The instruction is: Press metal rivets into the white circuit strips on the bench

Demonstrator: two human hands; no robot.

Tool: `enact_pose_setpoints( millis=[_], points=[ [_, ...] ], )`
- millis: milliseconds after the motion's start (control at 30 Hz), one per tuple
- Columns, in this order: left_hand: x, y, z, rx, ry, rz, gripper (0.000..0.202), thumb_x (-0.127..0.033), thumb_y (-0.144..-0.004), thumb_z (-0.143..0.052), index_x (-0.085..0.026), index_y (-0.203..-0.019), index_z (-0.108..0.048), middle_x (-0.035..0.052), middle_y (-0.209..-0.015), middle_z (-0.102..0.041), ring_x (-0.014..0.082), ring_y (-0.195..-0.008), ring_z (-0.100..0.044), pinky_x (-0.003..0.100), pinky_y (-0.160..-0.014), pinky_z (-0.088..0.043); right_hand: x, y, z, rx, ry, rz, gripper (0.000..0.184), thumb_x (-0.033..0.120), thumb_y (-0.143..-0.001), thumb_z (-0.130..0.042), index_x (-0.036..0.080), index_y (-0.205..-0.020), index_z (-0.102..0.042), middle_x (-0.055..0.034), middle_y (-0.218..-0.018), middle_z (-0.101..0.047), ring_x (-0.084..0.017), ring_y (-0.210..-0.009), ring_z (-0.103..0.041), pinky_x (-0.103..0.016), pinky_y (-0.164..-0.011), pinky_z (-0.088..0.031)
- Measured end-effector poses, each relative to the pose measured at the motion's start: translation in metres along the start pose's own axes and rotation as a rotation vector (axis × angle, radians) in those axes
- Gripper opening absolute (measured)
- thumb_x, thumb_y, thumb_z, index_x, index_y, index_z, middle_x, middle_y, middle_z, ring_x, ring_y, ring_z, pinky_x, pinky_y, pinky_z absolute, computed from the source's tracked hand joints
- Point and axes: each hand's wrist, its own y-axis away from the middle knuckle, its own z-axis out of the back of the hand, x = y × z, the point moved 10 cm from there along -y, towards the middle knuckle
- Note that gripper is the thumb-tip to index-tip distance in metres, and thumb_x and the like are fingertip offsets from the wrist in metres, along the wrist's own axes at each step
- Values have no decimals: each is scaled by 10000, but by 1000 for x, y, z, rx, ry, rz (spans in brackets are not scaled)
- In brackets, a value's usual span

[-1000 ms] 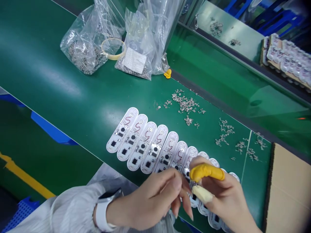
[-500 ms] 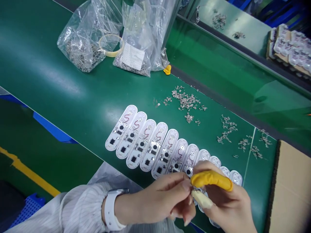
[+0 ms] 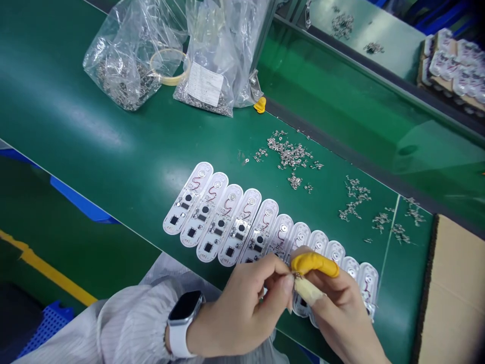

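My left hand (image 3: 244,306), with a watch on its wrist, is closed in a pinch, thumb against forefinger. Its fingertips meet those of my right hand (image 3: 337,298), which wears a yellow finger cot (image 3: 315,264) on the forefinger and a pale covering on the thumb. Between the fingertips shows a small metal part (image 3: 297,275), mostly hidden. Under and behind the hands runs a slanting row of white oval housings (image 3: 232,222) with circuit boards and thin red wires; my hands cover several of them.
Loose small metal parts (image 3: 291,154) lie in piles beyond the row. Clear bags (image 3: 206,83) of metal parts and a tape ring (image 3: 170,80) stand at the back. A cardboard piece (image 3: 454,288) is at the right. Behind a rail (image 3: 364,76), more housings (image 3: 460,63) are stacked.
My left wrist has turned, so the watch face now shows. The right hand has shifted slightly left and uncovered housings at the row's right end. Both hands remain together at the fingertips.
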Motion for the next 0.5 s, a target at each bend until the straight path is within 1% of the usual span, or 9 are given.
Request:
enact_pose_setpoints(
  millis=[67,133,200,233,300,367,433,500],
  points=[
    [6,0,-5,41,105,61,231,-317,-957,-410,-179,-777,-452,-20,-614,-492,86,-518,-425,208,-509,-337,6,0,-1,-18,-24,37,108,352,-801,-691,281,-882,-687,-7,-702,-637,-126,-558,-608,-177,-532,-534],
    [9,0,-9,93,217,111,272,-377,-961,-409,-182,-774,-435,-27,-611,-472,82,-521,-407,207,-520,-339,19,-2,0,-34,-29,99,125,342,-796,-703,299,-913,-697,-1,-688,-654,-116,-552,-615,-166,-556,-535],
    [9,1,-14,157,302,145,321,-444,-956,-410,-185,-767,-417,-37,-604,-452,76,-517,-390,207,-528,-332,35,-4,-1,-24,29,156,112,344,-784,-715,299,-887,-713,-5,-676,-653,-116,-545,-607,-165,-547,-531],
    [8,1,-17,198,337,166,343,-478,-949,-413,-185,-769,-411,-40,-601,-449,71,-510,-381,206,-526,-325,42,-6,-2,1,78,177,91,344,-780,-720,289,-853,-719,-9,-661,-646,-122,-542,-602,-172,-532,-529],
    [9,5,-23,285,388,225,384,-537,-927,-422,-187,-772,-402,-42,-602,-453,64,-502,-374,203,-522,-316,53,-8,-7,91,168,194,71,337,-776,-724,268,-789,-721,-17,-648,-640,-135,-541,-598,-190,-508,-525],
    [10,12,-28,345,397,277,408,-568,-911,-432,-184,-775,-406,-35,-612,-465,63,-512,-392,199,-530,-327,57,-8,-14,217,213,179,82,337,-781,-722,258,-761,-718,-15,-646,-647,-134,-539,-602,-194,-507,-519],
    [11,18,-29,365,375,306,420,-574,-907,-435,-177,-769,-412,-24,-620,-472,66,-538,-419,195,-546,-343,54,-5,-21,344,221,126,94,336,-790,-715,252,-749,-716,-8,-638,-649,-120,-524,-598,-178,-499,-499],
    [13,23,-29,368,382,323,431,-581,-903,-439,-175,-762,-409,-22,-620,-469,63,-545,-424,184,-543,-345,49,-1,-26,430,216,63,111,337,-800,-707,239,-748,-716,-8,-626,-642,-112,-515,-592,-170,-486,-480]
  ],
)
